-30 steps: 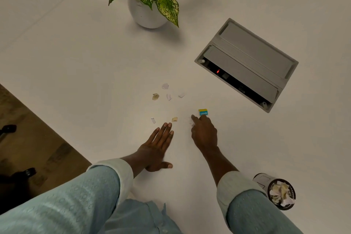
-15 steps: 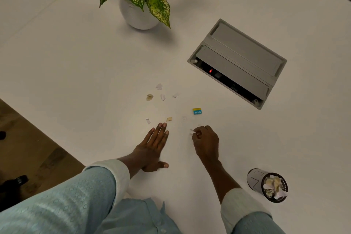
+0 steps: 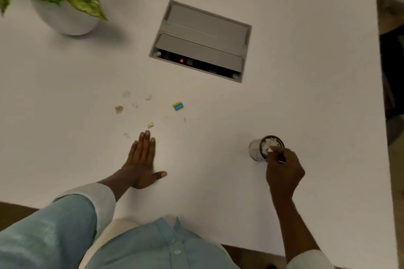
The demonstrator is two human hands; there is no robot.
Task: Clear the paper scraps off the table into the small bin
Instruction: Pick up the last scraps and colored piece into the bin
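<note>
Several small paper scraps lie on the white table (image 3: 306, 72): a tan one (image 3: 150, 125) just past my left fingertips, another tan one (image 3: 119, 109), pale ones (image 3: 126, 94), and a blue and yellow scrap (image 3: 178, 106). My left hand (image 3: 143, 159) rests flat on the table, fingers together, holding nothing. My right hand (image 3: 283, 168) is at the rim of the small bin (image 3: 254, 150), fingertips pinched on a small white scrap (image 3: 270, 149) over the bin's opening. The bin holds crumpled paper.
A grey cable box (image 3: 201, 39) with a red light is set into the table beyond the scraps. A potted plant (image 3: 63, 19) stands at the far left. The table's right edge (image 3: 381, 116) runs close to the bin.
My right hand picked up a small white scrap near the blue and yellow one and carried it right to the bin. My view swung right. The left hand stayed flat.
</note>
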